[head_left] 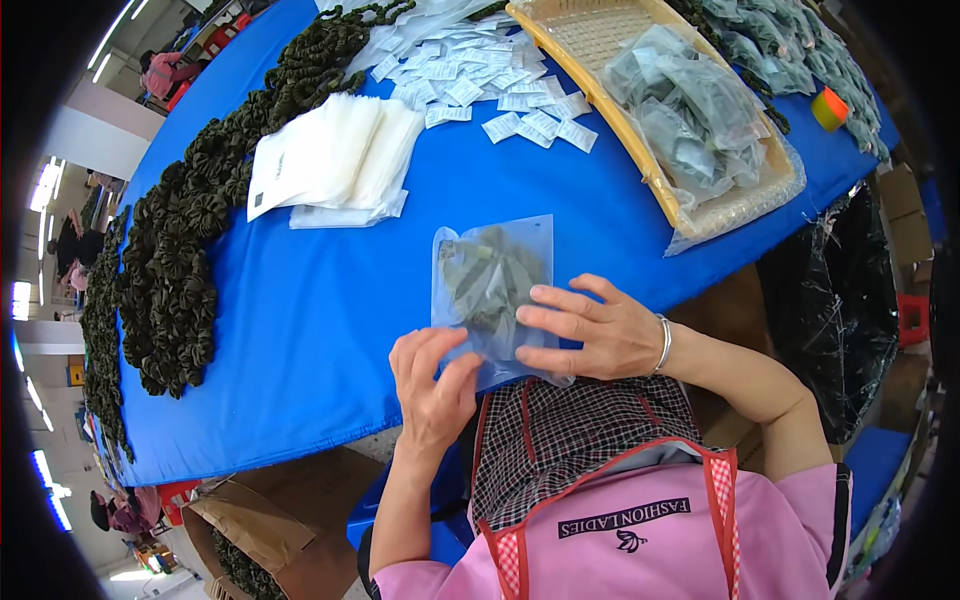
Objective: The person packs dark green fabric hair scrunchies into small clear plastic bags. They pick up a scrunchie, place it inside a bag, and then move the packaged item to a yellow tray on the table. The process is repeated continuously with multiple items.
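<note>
A frosted clear plastic bag [545,250] lies on the blue cloth at the table's near edge. Inside it shows a dark green gathered fabric ring, like a scrunchie [490,275]. My left hand [430,390] has its fingers curled and holds the bag's lower left corner between thumb and fingers. Across the bag's right side, my right hand [600,330] rests with its fingers spread and the fingertips on the plastic; a bangle circles that wrist.
Flat empty bags [330,160] lie stacked beyond, beside many small white printed slips [470,85]. Piled dark green scrunchies [170,270] line the left. At right, a yellow basket [590,90] holds filled bags [690,120]; an orange-and-green roll [829,108] stands past it. A carton [270,520] sits below.
</note>
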Action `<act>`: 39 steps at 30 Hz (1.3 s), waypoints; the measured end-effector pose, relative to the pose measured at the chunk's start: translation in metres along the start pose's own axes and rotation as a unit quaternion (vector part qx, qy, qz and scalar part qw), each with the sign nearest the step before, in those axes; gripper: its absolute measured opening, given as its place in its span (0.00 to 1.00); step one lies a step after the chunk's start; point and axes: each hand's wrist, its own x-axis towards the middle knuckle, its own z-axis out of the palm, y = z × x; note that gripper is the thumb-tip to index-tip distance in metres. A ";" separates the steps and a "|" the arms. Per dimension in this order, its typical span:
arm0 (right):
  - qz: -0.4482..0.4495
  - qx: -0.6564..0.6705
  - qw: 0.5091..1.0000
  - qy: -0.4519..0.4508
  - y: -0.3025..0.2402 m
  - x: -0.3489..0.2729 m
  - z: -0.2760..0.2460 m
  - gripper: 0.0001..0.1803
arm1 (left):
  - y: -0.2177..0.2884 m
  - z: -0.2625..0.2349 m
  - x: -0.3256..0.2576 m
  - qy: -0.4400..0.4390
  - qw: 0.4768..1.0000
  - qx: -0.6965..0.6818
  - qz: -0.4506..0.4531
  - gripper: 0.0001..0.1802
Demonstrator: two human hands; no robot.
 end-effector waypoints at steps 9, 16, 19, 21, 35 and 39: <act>0.079 0.212 0.969 0.105 0.005 0.008 0.016 0.04 | 0.000 0.008 -0.007 0.048 0.982 -0.123 -0.136 0.10; 0.297 0.417 0.849 0.132 -0.004 0.018 0.012 0.12 | 0.002 0.012 -0.009 0.070 0.900 -0.285 -0.322 0.03; 0.267 0.313 0.902 0.135 -0.010 0.016 0.012 0.12 | 0.004 0.014 -0.009 0.069 0.877 -0.327 -0.345 0.05; 0.255 0.244 0.927 0.128 -0.014 0.013 0.014 0.11 | 0.008 0.013 -0.006 0.068 0.871 -0.339 -0.349 0.06; 0.349 0.297 0.851 0.257 -0.017 0.024 0.024 0.03 | 0.011 0.026 0.001 0.090 0.873 -0.285 -0.386 0.11; 0.443 0.308 0.774 0.333 -0.013 0.029 0.038 0.06 | 0.021 0.023 0.013 0.076 0.854 -0.271 -0.438 0.12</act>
